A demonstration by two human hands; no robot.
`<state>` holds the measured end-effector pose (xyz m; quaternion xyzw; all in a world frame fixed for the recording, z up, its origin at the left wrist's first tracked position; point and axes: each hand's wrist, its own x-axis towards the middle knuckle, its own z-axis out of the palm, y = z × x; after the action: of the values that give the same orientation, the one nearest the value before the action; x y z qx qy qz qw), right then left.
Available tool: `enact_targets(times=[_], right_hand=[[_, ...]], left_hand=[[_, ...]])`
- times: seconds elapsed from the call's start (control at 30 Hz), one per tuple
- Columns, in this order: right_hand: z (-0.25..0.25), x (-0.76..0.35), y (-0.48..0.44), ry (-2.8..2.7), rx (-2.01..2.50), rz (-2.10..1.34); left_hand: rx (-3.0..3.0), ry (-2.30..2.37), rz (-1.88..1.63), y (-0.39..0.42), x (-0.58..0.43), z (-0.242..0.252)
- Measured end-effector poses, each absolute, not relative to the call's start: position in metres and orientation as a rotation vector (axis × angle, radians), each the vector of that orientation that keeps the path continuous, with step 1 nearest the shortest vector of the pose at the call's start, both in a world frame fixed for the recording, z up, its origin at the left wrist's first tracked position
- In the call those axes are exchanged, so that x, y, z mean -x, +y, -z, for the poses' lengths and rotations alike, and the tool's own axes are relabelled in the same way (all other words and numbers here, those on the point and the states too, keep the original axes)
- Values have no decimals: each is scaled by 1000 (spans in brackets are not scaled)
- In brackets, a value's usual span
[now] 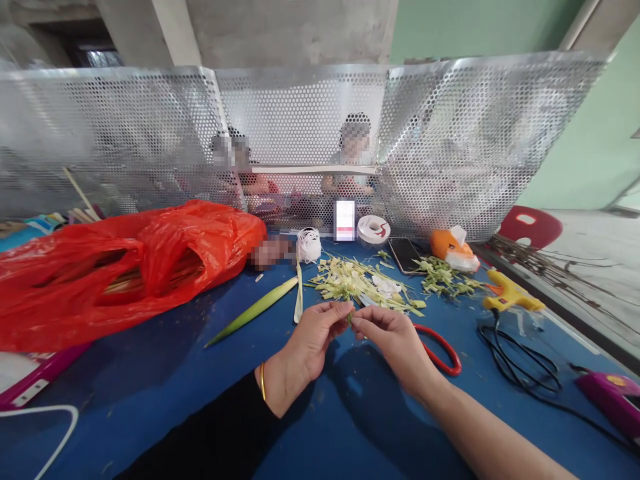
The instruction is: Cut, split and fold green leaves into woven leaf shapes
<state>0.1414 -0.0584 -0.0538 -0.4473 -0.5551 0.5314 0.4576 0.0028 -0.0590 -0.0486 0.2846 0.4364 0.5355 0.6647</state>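
Note:
My left hand (pixel 311 337) and my right hand (pixel 393 340) meet over the blue table (pixel 165 387), fingertips pinched together on a tiny green leaf piece (pixel 350 316). Just beyond them lies a heap of pale green leaf scraps (pixel 357 281). Red-handled scissors (pixel 440 347) lie under and behind my right hand. A long green leaf blade (pixel 253 312) lies to the left of my left hand. A gold bangle sits on my left wrist.
A big red plastic bag (pixel 115 267) fills the left side. A yellow glue gun (pixel 511 293) with black cord (pixel 520 363), a phone (pixel 406 255), a string spool (pixel 309 245), a tape roll (pixel 373 229) and a purple object (pixel 613 393) lie around. Perforated metal screen (pixel 450 140) behind; people sit beyond it.

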Motion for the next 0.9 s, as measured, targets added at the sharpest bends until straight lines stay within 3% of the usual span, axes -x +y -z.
enact_targets(times=[0.37, 0.9], right_hand=[[56, -141, -60, -1413, 1138, -1227], [52, -143, -63, -1777, 1110, -650]], left_hand=[[-599, 995, -1229, -58, -5, 50], [-609, 962, -1240, -61, -7, 53]])
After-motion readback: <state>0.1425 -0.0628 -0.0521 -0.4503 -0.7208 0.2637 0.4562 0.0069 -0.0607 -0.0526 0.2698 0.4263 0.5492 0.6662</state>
